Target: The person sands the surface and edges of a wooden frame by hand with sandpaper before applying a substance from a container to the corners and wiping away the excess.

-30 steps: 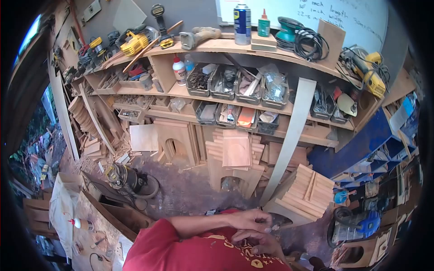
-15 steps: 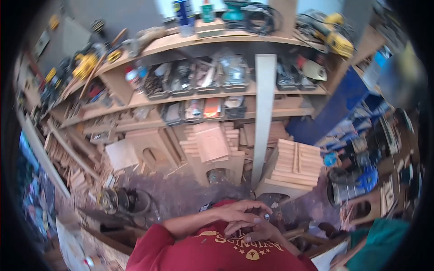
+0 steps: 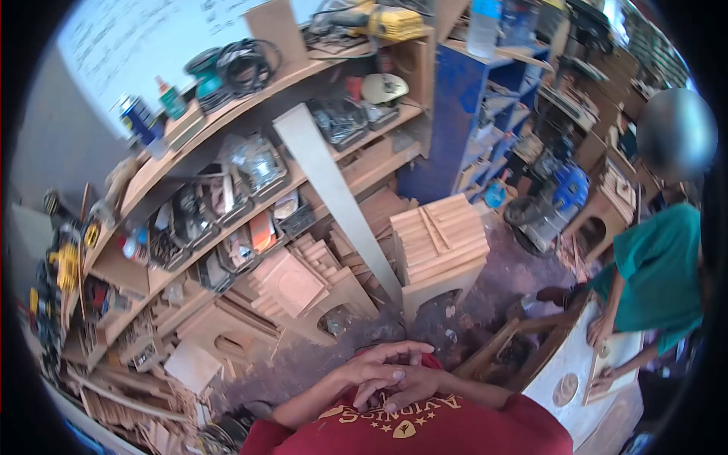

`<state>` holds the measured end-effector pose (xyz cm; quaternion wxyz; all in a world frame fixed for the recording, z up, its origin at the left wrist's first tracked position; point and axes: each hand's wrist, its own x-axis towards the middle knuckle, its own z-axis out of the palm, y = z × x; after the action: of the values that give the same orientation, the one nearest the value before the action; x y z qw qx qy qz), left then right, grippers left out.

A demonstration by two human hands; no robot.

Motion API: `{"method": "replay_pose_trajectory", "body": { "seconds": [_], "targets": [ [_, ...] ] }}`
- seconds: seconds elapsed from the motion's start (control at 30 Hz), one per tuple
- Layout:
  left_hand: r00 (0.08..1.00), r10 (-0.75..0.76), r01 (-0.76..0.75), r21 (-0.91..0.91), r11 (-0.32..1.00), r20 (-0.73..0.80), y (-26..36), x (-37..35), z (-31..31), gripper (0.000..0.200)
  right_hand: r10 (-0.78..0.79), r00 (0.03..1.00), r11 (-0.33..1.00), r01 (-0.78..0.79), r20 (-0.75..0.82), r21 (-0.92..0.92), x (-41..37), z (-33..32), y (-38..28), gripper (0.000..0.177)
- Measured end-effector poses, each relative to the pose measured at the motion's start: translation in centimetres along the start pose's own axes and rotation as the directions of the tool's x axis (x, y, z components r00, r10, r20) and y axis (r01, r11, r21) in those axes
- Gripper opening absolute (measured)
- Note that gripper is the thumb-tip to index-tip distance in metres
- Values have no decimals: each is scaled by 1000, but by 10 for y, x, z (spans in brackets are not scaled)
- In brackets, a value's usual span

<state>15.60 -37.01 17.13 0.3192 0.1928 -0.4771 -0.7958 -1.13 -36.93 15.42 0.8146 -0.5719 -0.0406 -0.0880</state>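
Both hands rest together in front of the red shirt (image 3: 485, 426) at the bottom centre. My left hand (image 3: 415, 385) comes in from the right, its fingers loosely curled and partly covered. Across it from the left lies my right hand (image 3: 371, 365), with its fingers stretched out. No tool or part shows in either hand. Beyond them stands a stool-like wooden piece (image 3: 447, 284) stacked with wooden strips (image 3: 440, 235).
A co-worker in a green shirt (image 3: 660, 262) leans over a white-topped workbench (image 3: 553, 371) at the right. Shelves (image 3: 258, 199) with bins run across the back. A long pale board (image 3: 337, 193) leans there. A blue vacuum (image 3: 557, 201) stands near a blue cabinet (image 3: 451, 114).
The view has turned to the right, so shelves and stacks sit further left and tilted. More of the co-worker and workbench shows. My hands remain together, with the fingers slightly shifted.
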Motion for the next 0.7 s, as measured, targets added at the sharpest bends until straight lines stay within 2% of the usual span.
{"method": "replay_pose_trajectory", "body": {
  "seconds": [0.1,0.23,0.27,0.33,0.4,0.5,0.6,0.67,0.7],
  "targets": [
    [986,-86,62,162,985,143,-2,0,-21,69,-76,995,994,70,-67,-82,1,11,3,52],
    [947,-294,241,316,918,131,15,5,-27,73,-242,962,962,220,-127,-163,-1,7,-1,51],
    [939,-324,270,340,901,115,12,6,-32,74,-192,967,981,186,-166,-51,-6,11,-4,54],
    [938,-323,284,254,925,128,15,19,-30,71,-168,966,983,150,-198,-104,-9,7,-6,55],
    [948,-271,273,11,962,169,23,39,-4,64,-113,971,993,102,-208,-66,-11,6,-8,55],
    [890,-300,260,157,953,343,5,55,-31,63,-167,917,985,136,-361,-109,-17,14,2,47],
    [817,-469,319,414,853,336,6,77,-40,70,-363,853,932,340,-376,-130,-36,7,-8,47],
    [825,-510,383,422,822,244,7,94,-34,72,-374,846,927,356,-380,-118,-56,-6,-16,45],
    [835,-501,402,370,838,228,5,108,-28,72,-379,844,924,367,-380,-107,-67,-13,-17,44]
  ]
}}
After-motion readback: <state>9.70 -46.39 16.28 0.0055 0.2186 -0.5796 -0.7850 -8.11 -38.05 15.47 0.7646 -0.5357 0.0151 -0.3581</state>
